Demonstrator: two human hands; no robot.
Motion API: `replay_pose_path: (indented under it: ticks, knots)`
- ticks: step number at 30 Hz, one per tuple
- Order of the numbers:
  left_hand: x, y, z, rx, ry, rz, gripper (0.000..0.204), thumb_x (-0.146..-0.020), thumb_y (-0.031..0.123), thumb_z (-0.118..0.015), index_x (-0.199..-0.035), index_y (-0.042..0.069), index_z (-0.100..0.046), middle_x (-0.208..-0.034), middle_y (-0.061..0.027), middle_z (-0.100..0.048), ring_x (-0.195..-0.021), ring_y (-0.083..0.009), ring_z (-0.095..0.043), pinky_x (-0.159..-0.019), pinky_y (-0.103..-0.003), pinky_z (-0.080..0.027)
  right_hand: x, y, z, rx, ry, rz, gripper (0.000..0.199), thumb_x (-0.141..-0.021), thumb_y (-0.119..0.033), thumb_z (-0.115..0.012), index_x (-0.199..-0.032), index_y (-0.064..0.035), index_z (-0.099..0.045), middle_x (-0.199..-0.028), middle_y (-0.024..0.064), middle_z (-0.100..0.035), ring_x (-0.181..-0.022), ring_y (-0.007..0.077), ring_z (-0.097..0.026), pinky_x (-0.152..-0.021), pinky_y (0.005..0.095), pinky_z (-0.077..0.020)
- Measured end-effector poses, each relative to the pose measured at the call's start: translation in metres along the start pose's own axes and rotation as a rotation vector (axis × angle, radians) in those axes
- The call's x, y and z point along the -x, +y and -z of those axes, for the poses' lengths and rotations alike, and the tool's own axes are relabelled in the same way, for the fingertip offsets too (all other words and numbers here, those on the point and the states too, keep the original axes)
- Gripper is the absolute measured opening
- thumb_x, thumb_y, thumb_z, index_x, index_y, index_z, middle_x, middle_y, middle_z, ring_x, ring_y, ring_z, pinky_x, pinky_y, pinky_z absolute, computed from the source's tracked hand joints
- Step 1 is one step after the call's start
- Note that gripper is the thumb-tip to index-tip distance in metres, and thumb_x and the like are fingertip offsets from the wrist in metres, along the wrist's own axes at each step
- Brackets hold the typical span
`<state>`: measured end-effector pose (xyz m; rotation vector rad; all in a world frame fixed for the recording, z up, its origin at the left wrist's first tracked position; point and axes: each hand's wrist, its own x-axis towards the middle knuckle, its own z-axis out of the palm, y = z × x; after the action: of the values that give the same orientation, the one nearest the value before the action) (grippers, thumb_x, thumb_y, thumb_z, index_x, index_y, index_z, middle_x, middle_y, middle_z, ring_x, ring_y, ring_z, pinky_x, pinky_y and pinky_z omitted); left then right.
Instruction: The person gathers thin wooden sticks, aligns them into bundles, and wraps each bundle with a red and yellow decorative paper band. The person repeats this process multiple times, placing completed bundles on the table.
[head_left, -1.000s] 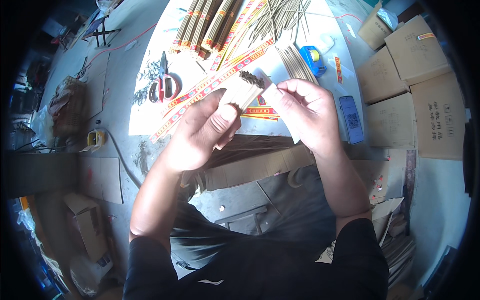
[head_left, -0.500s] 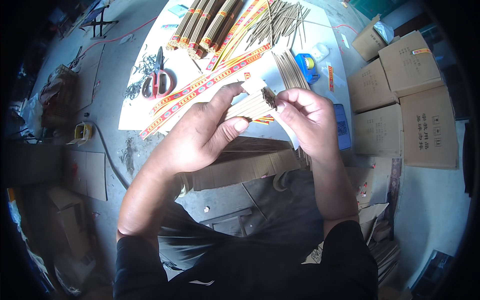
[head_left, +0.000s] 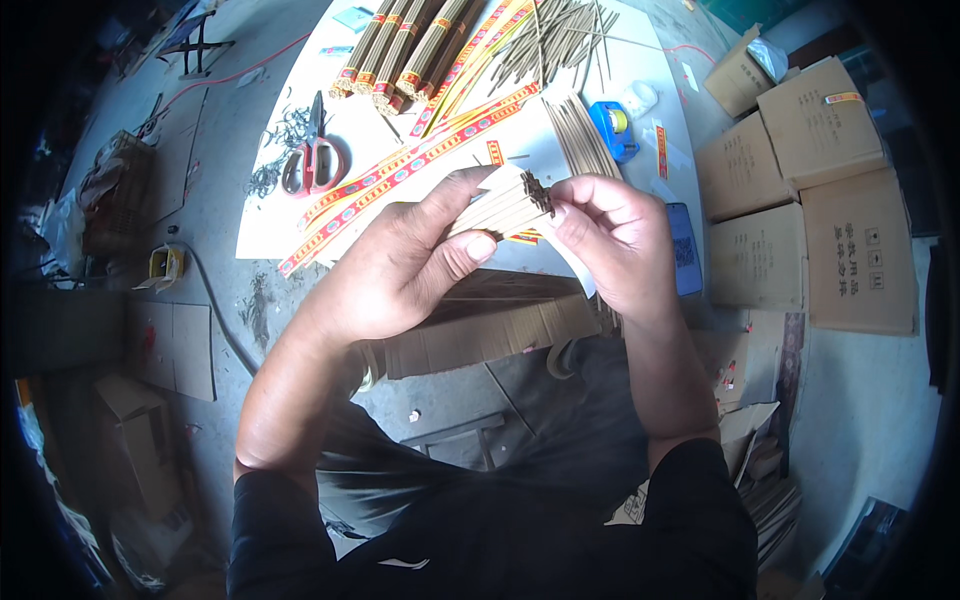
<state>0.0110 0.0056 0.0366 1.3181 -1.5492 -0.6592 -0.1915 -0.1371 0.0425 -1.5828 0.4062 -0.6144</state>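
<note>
My left hand (head_left: 400,250) is wrapped round a bundle of thin brown sticks (head_left: 490,215), thumb in front, fingers behind, I judge so they can't fan out; the bundle is up over the near part of the table (head_left: 265,220), dark ends tilted toward my right hand (head_left: 620,235). There my thumb and forefinger pinch white paper (head_left: 572,257), seemingly so it lies snug, one end hanging below. Loose sticks (head_left: 577,130) lie just beyond, handily near, beside the blue tape dispenser (head_left: 606,130) with its roll inside. Red-and-yellow strips (head_left: 400,180) stretch leftward by the scissors (head_left: 315,138); banded bundles (head_left: 405,60) lie at the back, probably out of the way. To my right, an open carton (head_left: 736,90) holds clear plastic (head_left: 768,58); the stacked cartons (head_left: 858,250) hide their contents
</note>
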Motion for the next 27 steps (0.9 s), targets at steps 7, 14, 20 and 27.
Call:
replay_pose_path:
  ticks: [7, 14, 20, 27]
  knots:
    - [-0.002, -0.004, -0.003, 0.044, 0.005, 0.003, 0.047, -0.108, 0.022, -0.060, -0.149, 0.001, -0.051, -0.113, -0.0182, -0.074, -0.106, -0.0290, -0.074, -0.094, -0.036, -0.055, 0.003, -0.001, -0.006, -0.013, 0.028, 0.022, 0.013, -0.102, 0.001, -0.065, -0.114, 0.0057, -0.066, -0.100, 0.0048, -0.073, -0.090, 0.0043, -0.064, -0.078, 0.0215, -0.0516]
    - [0.000, -0.006, 0.001, 0.088, 0.010, 0.069, 0.047, -0.109, 0.022, -0.060, -0.149, 0.001, -0.051, -0.113, -0.0163, -0.075, -0.109, -0.0242, -0.072, -0.098, -0.033, -0.053, 0.003, -0.003, -0.008, 0.015, 0.020, 0.047, 0.015, -0.098, 0.007, -0.068, -0.104, -0.0004, -0.057, -0.089, -0.0005, -0.063, -0.083, 0.0013, -0.058, -0.072, 0.0190, -0.0476]
    - [-0.001, -0.003, 0.002, 0.104, -0.008, 0.135, 0.048, -0.109, 0.022, -0.059, -0.151, 0.001, -0.051, -0.115, -0.0163, -0.075, -0.110, -0.0227, -0.072, -0.099, -0.033, -0.052, 0.005, -0.003, -0.006, 0.100, 0.005, 0.085, 0.016, -0.097, 0.008, -0.069, -0.103, -0.0008, -0.057, -0.090, -0.0005, -0.063, -0.083, 0.0014, -0.059, -0.071, 0.0191, -0.0482]
    - [-0.001, -0.002, 0.003, 0.135, -0.032, 0.189, 0.049, -0.109, 0.022, -0.060, -0.152, 0.001, -0.051, -0.119, -0.0171, -0.074, -0.114, -0.0241, -0.071, -0.102, -0.034, -0.051, 0.005, 0.003, -0.003, 0.080, -0.004, 0.105, 0.015, -0.098, 0.009, -0.067, -0.107, 0.0012, -0.059, -0.095, 0.0026, -0.066, -0.087, 0.0033, -0.062, -0.075, 0.0206, -0.0513]
